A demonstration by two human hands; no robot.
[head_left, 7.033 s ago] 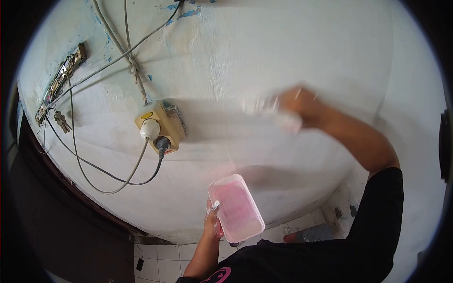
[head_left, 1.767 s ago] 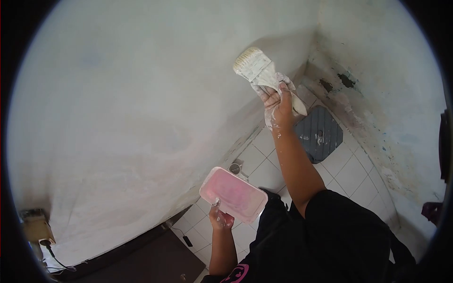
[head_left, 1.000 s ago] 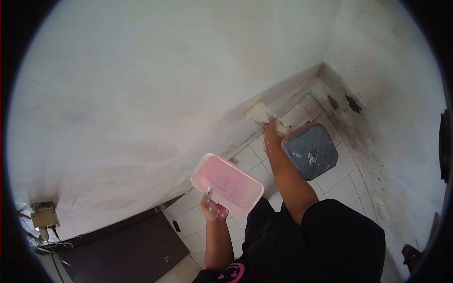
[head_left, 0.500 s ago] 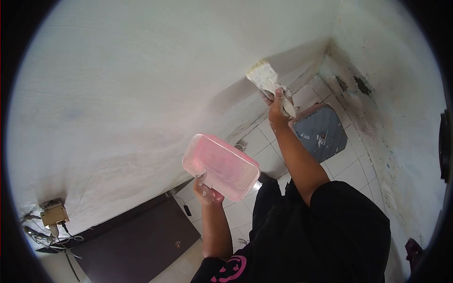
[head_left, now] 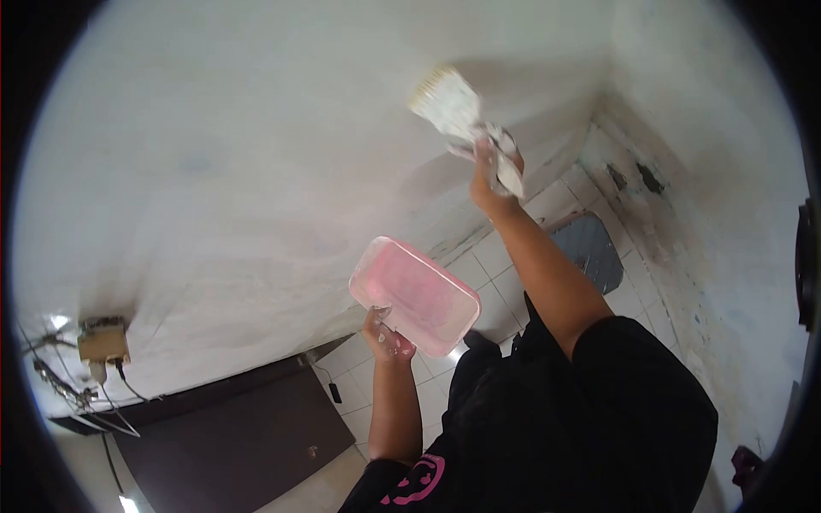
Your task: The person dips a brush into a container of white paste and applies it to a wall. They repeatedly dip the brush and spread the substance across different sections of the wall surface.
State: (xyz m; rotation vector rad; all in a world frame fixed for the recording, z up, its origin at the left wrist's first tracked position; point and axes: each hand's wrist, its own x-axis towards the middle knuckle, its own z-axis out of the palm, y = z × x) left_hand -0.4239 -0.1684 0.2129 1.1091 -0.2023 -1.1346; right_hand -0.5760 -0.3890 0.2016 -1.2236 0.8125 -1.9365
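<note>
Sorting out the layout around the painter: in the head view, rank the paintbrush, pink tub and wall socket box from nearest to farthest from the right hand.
1. Paintbrush: held in the right hand, bristles above it.
2. Pink tub: lower left, in the left hand.
3. Wall socket box: far left.

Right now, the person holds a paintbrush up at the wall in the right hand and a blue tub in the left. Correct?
No: the tub in the left hand is pink, not blue, as the head view shows. The right hand does hold the paintbrush at the wall.
</note>
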